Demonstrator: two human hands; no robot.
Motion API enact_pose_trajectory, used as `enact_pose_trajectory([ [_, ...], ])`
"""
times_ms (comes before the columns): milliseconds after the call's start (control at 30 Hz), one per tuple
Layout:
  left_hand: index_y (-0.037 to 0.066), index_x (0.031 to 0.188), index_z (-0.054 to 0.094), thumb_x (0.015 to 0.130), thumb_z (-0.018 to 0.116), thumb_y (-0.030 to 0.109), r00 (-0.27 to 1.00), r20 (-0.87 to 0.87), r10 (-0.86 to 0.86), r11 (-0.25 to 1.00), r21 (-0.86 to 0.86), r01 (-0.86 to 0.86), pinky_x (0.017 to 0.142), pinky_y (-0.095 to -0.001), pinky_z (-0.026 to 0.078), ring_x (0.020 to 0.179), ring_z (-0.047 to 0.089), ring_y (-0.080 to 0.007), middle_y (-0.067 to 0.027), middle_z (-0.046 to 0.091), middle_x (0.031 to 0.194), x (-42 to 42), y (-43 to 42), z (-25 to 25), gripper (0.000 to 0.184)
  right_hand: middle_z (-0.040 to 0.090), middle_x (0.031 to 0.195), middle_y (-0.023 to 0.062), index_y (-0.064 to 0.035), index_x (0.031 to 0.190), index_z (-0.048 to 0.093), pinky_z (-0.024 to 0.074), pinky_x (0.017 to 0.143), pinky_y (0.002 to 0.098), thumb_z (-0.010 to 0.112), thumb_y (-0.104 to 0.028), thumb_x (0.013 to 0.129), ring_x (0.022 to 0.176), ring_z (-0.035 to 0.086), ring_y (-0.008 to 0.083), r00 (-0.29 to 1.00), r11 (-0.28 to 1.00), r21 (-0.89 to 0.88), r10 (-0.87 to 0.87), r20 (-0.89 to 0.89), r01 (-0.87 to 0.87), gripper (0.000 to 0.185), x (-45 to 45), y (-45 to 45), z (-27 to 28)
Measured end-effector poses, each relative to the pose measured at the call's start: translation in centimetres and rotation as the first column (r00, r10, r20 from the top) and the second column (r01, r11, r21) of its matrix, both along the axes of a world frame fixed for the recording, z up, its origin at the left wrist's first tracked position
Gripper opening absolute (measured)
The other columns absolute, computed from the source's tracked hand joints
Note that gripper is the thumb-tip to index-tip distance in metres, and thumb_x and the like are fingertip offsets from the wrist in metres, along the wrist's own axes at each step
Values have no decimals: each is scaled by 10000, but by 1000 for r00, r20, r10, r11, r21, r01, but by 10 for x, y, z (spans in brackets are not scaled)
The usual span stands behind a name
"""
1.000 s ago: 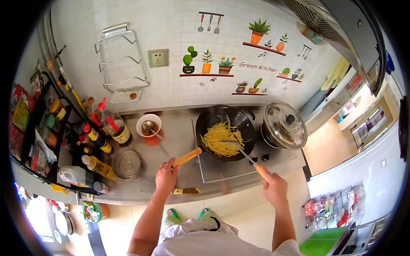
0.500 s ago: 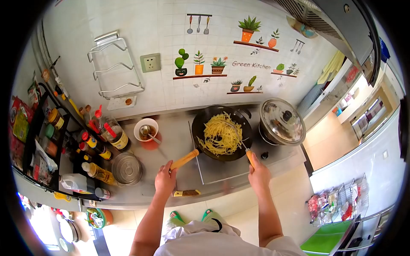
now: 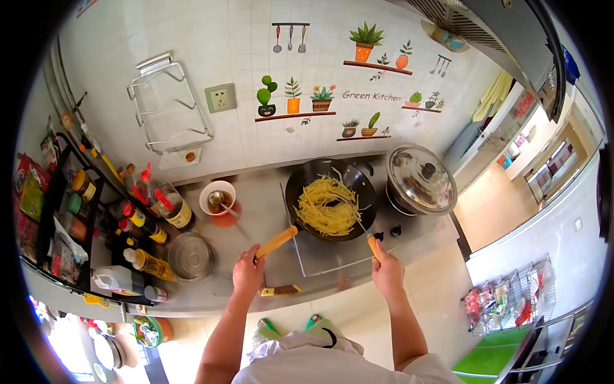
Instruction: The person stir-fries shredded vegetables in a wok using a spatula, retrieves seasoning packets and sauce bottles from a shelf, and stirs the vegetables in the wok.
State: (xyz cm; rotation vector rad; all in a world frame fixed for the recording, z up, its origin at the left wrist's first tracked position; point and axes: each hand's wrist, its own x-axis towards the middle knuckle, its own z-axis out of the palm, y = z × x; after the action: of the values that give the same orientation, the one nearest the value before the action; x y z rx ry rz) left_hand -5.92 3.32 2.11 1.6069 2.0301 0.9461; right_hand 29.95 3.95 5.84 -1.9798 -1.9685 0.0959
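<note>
My left hand [image 3: 248, 272] is closed around the wooden handle of a black wok [image 3: 313, 168] on the stove. Pale yellow shredded strips [image 3: 323, 201], which look like potato, lie heaped in the wok's left and lower part. My right hand [image 3: 388, 272] grips the wooden handle of a spatula [image 3: 373, 246], whose metal end reaches into the strips at the right side. The strips partly cover the spatula's blade. Just right of the wok stands a lidded pot [image 3: 422, 179].
A white bowl [image 3: 206, 190] with a ladle stands left of the wok, near a round metal container [image 3: 191, 256]. Bottles [image 3: 173, 203] crowd the left side. A knife [image 3: 281, 290] lies near the counter's front edge. The range hood [image 3: 492, 45] overhangs at the upper right.
The strips have shifted away from the wok's upper right, baring more dark metal there. The spatula has moved slightly within them. My left hand still holds the wok handle.
</note>
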Motion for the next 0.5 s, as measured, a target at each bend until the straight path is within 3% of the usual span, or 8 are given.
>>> enact_pose_trajectory([
  [67, 126, 1223, 613, 859, 666, 238, 999, 47, -22, 999, -31, 24, 728, -411, 509, 793, 633, -296, -121, 636, 924, 3, -5, 2, 385, 664, 834, 144, -169, 1389, 485, 510, 626, 459, 649, -175, 840, 708, 642, 346, 999, 998, 50, 30, -44, -28, 573, -1, -8, 0],
  [133, 123, 1219, 615, 857, 669, 239, 999, 47, -24, 999, -32, 25, 724, -414, 510, 785, 635, -298, -121, 639, 918, 6, -7, 2, 383, 673, 844, 154, -146, 1374, 504, 514, 650, 459, 644, -173, 843, 725, 650, 353, 969, 991, 96, 111, -221, -92, 550, -2, -33, 14],
  [167, 121, 1214, 617, 855, 672, 241, 998, 51, -27, 999, -33, 29, 719, -418, 511, 777, 637, -300, -122, 642, 912, 8, -9, 2, 382, 673, 844, 154, -146, 1374, 504, 514, 650, 459, 644, -173, 843, 725, 650, 353, 969, 991, 93, 111, -222, -92, 550, -2, -39, 19],
  [233, 118, 1212, 617, 856, 673, 247, 999, 25, -36, 999, -37, 37, 711, -419, 513, 769, 640, -302, -124, 644, 915, 11, -11, 3, 383, 680, 838, 152, -152, 1352, 529, 516, 664, 466, 637, -179, 846, 732, 657, 356, 993, 992, -127, 4, -117, -19, 518, -1, -47, 26],
  [500, 110, 1210, 614, 864, 667, 274, 997, -6, -77, 996, -42, 77, 695, -420, 514, 760, 645, -310, -135, 646, 918, 19, -20, 9, 387, 675, 783, 140, -200, 1364, 523, 512, 671, 469, 631, -206, 853, 723, 656, 351, 994, 998, 21, -54, -98, 56, 522, -14, 15, -2],
])
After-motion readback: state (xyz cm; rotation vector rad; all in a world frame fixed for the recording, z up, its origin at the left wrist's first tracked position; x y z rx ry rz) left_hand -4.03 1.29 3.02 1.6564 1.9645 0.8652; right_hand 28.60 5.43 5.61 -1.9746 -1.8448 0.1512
